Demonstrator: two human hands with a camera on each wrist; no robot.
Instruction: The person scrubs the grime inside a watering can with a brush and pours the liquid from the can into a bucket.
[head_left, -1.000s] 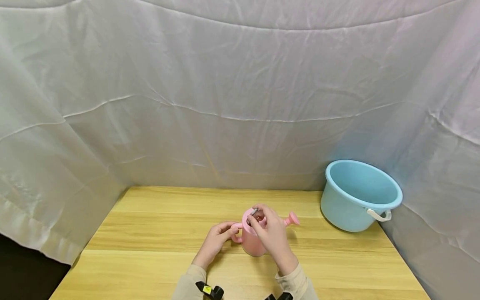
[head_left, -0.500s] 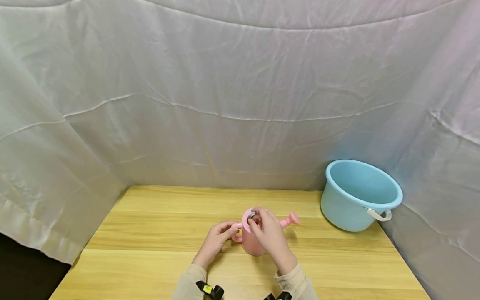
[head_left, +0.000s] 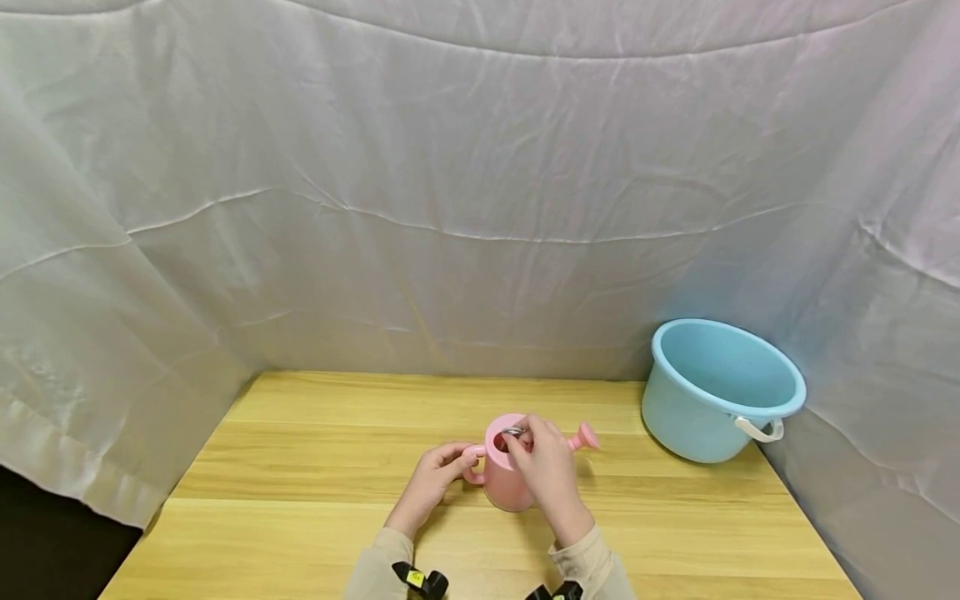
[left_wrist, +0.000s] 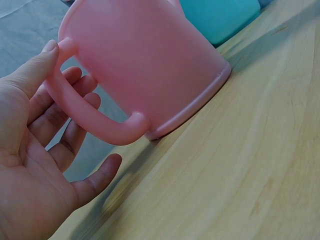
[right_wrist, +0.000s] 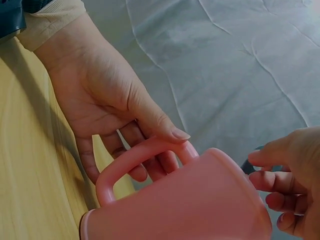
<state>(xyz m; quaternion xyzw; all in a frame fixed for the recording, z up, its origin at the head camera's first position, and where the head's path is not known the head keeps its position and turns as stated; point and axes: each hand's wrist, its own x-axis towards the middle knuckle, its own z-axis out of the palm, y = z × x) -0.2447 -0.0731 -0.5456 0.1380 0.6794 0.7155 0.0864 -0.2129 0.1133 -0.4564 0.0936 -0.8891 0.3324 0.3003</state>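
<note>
1. Steadied a pink watering can upright on the counter, pinching its handle with the left hand.
2. Pinched a small shiny object with the right hand at the can's rim; too hidden to identify.
3. Looked like light, rigid plastic, smooth enough to slip if wet, unlikely to break.
4. Seemed best held by the upper handle rather than the narrow spout.

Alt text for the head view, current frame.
The left hand holds a pink watering can by its handle on a wooden table; the right hand pinches a small silvery object at the can's opening. A blue bucket stands at right, before a grey curtain.
</note>
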